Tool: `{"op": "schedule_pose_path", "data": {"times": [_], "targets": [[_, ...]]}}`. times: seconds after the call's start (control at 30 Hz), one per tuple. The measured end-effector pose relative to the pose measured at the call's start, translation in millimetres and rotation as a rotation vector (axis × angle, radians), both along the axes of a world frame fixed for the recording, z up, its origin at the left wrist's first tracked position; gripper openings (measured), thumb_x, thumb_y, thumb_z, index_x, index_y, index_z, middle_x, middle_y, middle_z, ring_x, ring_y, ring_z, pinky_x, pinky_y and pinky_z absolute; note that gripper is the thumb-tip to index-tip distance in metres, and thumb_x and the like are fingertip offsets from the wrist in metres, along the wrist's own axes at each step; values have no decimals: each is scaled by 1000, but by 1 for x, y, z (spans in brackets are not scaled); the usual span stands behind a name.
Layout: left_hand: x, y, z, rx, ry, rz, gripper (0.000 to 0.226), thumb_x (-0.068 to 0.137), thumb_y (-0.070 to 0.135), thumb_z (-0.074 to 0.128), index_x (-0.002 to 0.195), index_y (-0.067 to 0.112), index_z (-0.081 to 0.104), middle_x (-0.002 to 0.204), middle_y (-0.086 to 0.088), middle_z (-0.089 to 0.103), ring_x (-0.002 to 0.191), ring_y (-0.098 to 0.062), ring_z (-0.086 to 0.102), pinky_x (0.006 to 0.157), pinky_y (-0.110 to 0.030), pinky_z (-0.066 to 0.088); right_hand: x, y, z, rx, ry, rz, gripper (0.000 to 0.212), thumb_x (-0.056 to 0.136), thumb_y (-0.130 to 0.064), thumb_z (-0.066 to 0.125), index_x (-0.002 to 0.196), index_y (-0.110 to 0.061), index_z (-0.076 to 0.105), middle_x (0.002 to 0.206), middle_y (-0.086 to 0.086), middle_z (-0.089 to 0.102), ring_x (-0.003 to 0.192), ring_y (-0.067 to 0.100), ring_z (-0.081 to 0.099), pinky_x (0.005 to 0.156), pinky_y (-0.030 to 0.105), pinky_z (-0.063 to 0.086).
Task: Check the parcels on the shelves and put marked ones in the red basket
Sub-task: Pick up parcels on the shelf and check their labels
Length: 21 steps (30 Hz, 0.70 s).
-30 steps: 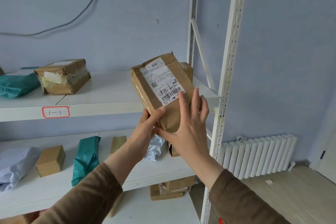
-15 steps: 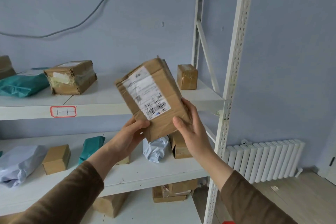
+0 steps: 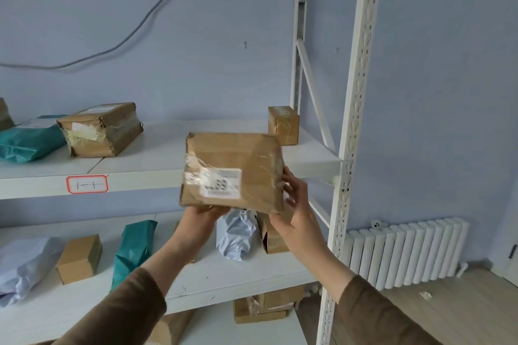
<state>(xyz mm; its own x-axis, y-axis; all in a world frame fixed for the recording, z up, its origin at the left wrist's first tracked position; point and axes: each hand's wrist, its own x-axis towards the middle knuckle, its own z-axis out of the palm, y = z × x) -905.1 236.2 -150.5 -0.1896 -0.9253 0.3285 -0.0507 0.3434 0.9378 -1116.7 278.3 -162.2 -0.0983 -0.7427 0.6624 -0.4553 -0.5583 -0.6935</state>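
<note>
- In front of the upper shelf's [image 3: 157, 176] front edge, a brown parcel [image 3: 232, 171] is held up in the air by both hands, clear of every shelf.
- The parcel's taped face with a small white label [image 3: 221, 183] is turned toward the camera; the print on it is too blurred to read.
- The left hand [image 3: 201, 218] grips the parcel's bottom edge from below, fingers curled behind it and mostly hidden.
- The right hand [image 3: 297, 204] holds the parcel's right edge, fingers [image 3: 288, 176] bent round that side.
- On the upper shelf, a small box [image 3: 283, 129] stands at the back right corner, and a taped box [image 3: 101, 129] lies toward the left, just beside a teal bag [image 3: 28, 140] at the left edge.
- A red-bordered tag [image 3: 87, 184] sits on the upper shelf's front edge.
- On the lower shelf [image 3: 224, 277] lie a pale bag [image 3: 22, 263], a plain box [image 3: 80, 258], a teal pouch [image 3: 134, 249] and a crumpled pale bag [image 3: 235, 232] under the held parcel.
- A white radiator [image 3: 406, 252] stands against the wall at right.
</note>
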Motion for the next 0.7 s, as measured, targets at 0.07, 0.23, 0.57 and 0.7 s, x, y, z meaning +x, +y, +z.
{"op": "schedule_pose_path", "data": {"times": [0.07,0.23,0.57,0.7], "targets": [[-8,7,-5,-59,-59,32,11,103,11,57,92,13,60,81,16,76,81,4,71,72,-9,53,-6,-5,-3,98,-73,-7,64,83,-66,68,136,-45,39,124,-16,67,105,14,70,84,54,60],[-11,14,-10,-107,23,44,67,81,71,58,124,20,56,110,7,61,98,-11,64,94,-37,54,-18,-16,-19,166,-196,-50,41,109,-33,44,75,-29,66,59,-9,66,64,17,64,63,34,61],[6,-31,29,-134,-52,134,34,103,19,58,136,29,61,119,10,73,100,-7,68,84,-25,52,0,-48,38,156,-74,115,42,96,-48,65,135,-44,50,124,-24,67,108,-1,65,87,20,53],[18,-54,53,-47,-46,206,23,104,31,58,123,30,70,97,14,73,68,15,63,74,-21,46,22,-79,78,270,-112,32,38,99,-56,55,126,-31,63,108,-16,69,96,6,65,87,32,53]]}}
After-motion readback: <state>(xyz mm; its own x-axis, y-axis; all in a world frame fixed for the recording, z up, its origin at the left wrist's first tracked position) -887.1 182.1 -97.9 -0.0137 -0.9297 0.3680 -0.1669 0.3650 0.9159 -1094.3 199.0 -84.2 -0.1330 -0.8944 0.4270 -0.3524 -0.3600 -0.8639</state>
